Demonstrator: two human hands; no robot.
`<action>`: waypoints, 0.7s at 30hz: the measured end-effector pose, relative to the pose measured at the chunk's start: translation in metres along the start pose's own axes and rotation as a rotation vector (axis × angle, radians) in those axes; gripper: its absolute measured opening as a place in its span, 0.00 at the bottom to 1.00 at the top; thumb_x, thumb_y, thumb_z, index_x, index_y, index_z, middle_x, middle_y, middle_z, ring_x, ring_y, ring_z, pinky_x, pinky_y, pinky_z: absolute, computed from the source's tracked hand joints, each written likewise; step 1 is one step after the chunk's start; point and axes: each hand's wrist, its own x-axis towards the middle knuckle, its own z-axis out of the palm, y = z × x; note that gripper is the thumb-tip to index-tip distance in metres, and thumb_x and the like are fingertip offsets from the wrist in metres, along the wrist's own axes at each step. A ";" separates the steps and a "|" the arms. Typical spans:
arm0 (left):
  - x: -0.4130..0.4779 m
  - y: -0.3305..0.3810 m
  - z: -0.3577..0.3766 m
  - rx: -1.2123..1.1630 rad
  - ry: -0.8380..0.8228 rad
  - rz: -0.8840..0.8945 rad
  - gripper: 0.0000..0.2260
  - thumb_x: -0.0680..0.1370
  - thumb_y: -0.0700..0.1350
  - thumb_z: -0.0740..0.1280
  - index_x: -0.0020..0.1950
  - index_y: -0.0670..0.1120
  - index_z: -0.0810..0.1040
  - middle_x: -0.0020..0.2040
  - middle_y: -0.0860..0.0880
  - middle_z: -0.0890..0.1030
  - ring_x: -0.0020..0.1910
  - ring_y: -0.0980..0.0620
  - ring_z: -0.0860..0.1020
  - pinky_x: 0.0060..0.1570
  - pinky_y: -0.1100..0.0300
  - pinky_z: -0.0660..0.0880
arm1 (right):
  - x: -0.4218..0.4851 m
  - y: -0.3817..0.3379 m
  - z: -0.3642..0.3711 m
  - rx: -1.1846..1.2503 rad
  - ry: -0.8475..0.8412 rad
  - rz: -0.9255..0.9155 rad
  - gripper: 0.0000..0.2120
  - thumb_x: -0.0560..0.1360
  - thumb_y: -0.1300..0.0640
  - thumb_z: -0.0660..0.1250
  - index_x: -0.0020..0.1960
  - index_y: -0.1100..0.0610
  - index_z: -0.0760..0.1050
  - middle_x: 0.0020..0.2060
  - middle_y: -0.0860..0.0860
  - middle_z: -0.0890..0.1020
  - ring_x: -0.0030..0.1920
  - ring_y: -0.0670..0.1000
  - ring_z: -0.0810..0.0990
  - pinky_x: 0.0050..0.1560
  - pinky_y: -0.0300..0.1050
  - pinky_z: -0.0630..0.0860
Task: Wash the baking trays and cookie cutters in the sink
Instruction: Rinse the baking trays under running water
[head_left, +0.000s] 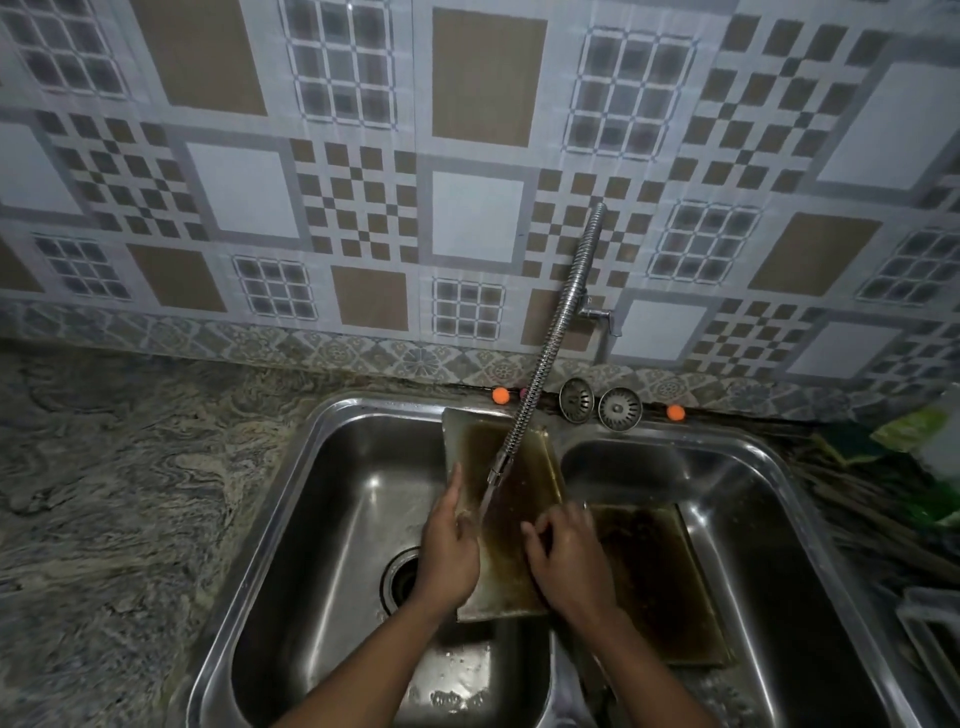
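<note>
Altogether two trays (505, 569) (655, 587); left hand (449, 551); right hand (571, 561); two strainers (576, 399) (620, 408)

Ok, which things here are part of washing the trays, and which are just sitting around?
In the job: tilted tray under the faucet stream; left hand holding its edge; right hand on its face; second tray in the right basin; sink.
Lying about: two strainers and two orange balls on the back ledge; green bag at right.

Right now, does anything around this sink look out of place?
Two drain strainers stand on edge on the sink back rim, not in a drain, and the left drain sits open.
</note>
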 end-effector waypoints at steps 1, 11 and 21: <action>0.001 0.002 0.001 -0.003 0.000 0.004 0.27 0.82 0.34 0.55 0.79 0.53 0.57 0.74 0.53 0.64 0.69 0.66 0.65 0.58 0.83 0.60 | -0.002 -0.001 0.000 -0.011 -0.033 -0.058 0.10 0.77 0.43 0.61 0.40 0.47 0.69 0.44 0.45 0.73 0.48 0.47 0.71 0.47 0.48 0.74; 0.012 0.006 0.002 -0.056 -0.018 -0.057 0.28 0.82 0.33 0.55 0.80 0.52 0.55 0.77 0.50 0.64 0.59 0.66 0.72 0.48 0.83 0.66 | -0.009 0.001 -0.010 -0.099 -0.055 0.031 0.11 0.80 0.46 0.57 0.55 0.51 0.72 0.54 0.50 0.73 0.57 0.52 0.73 0.52 0.46 0.73; 0.005 0.001 -0.005 -0.035 -0.229 -0.099 0.25 0.84 0.36 0.54 0.79 0.51 0.55 0.74 0.53 0.66 0.59 0.62 0.74 0.51 0.78 0.69 | 0.043 -0.008 0.012 -0.069 -0.226 0.027 0.32 0.79 0.36 0.46 0.77 0.51 0.57 0.78 0.51 0.56 0.78 0.54 0.48 0.76 0.59 0.50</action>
